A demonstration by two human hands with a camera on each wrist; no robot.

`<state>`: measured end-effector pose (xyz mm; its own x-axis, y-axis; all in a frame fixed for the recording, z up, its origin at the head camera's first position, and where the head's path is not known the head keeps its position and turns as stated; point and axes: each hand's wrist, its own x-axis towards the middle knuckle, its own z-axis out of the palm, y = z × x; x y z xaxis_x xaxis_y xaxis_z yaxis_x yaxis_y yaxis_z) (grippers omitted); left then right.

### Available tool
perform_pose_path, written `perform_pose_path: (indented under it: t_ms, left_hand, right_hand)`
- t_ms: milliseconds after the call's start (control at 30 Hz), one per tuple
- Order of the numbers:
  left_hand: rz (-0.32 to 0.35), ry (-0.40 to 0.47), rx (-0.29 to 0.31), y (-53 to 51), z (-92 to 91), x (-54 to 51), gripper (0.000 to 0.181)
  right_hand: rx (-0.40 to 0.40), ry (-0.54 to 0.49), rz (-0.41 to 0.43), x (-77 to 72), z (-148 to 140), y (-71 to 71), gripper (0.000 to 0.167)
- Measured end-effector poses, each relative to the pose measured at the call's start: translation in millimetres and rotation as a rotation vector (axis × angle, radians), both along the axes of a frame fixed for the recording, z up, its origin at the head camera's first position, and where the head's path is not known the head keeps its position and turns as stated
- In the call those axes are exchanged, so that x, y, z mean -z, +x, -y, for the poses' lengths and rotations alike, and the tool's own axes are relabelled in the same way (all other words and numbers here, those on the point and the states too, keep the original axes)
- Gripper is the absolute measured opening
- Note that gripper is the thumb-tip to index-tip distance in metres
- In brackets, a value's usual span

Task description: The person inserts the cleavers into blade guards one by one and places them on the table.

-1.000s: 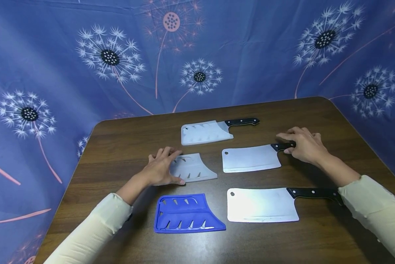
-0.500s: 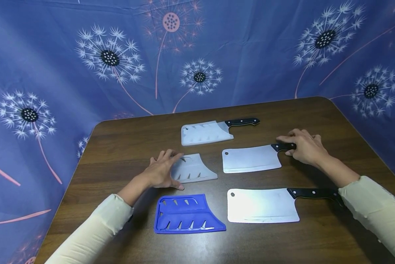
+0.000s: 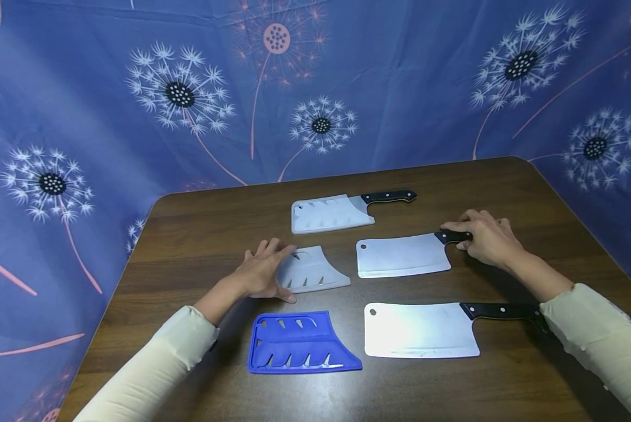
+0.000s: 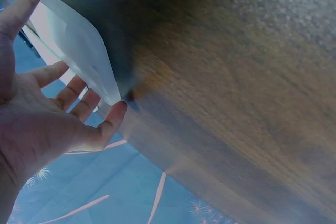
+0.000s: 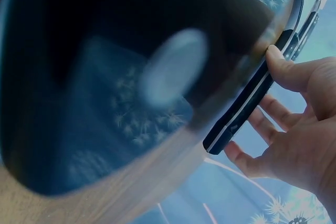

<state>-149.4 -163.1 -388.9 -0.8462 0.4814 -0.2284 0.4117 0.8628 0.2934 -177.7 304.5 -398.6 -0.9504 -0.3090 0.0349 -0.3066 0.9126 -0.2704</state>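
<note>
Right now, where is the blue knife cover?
In the head view, the blue knife cover lies lower-middle on the wooden table, left of the nearest cleaver and below the white cover at the left hand.

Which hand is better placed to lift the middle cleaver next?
Right, likely: the right hand is on the black handle of the middle cleaver; the left hand is away, at the loose white sheath.

Pale cream left sleeve (image 3: 146, 369) and matching right sleeve (image 3: 605, 343) end in wide cuffs. A small dark object (image 3: 213, 341) shows under the left cuff (image 3: 194, 331). Left hand (image 3: 264, 273) and right hand (image 3: 488, 239) are bare.
</note>
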Motion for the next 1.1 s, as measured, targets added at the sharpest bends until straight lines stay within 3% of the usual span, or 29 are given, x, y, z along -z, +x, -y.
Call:
perform_pose_path:
  t_ms: [567, 1100]
  left_hand:
    - [-0.002, -0.008, -0.018, 0.2, -3.7, -1.9, 0.106]
    - [-0.008, -0.007, -0.033, 1.0, -4.0, 1.2, 0.102]
  right_hand:
    - [-0.028, -0.011, -0.046, 3.9, -0.7, 2.5, 0.044]
    - [-0.046, -0.054, -0.104, 11.0, 1.0, 6.0, 0.049]
